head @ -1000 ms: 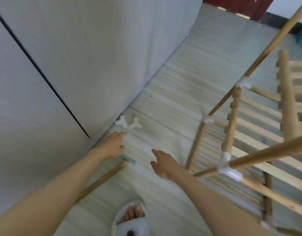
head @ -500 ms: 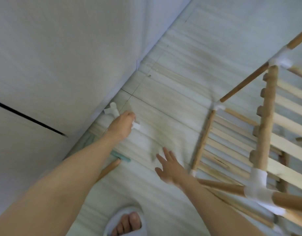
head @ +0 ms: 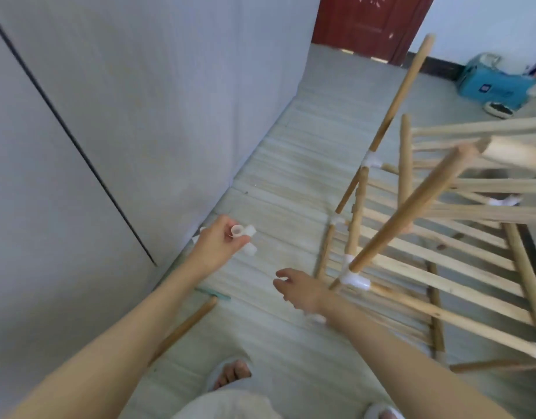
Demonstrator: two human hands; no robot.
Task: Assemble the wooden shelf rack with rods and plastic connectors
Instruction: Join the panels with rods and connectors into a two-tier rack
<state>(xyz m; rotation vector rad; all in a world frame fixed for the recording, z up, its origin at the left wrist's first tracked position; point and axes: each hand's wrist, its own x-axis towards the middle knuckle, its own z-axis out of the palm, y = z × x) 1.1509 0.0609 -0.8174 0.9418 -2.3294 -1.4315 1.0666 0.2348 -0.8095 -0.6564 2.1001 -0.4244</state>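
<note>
One white plastic connector (head: 244, 237) is pinched in the left hand (head: 219, 241), left of the rack's bare-ended rod (head: 411, 207); right hand (head: 303, 290) hangs loose, nearer.

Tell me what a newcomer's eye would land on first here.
First, the half-built wooden rack filling the right side, its rods joined by white connectors. Next, the left hand raised at centre left, pinching a white plastic connector above the floor. The right hand hangs open and empty beside the rack.
</note>
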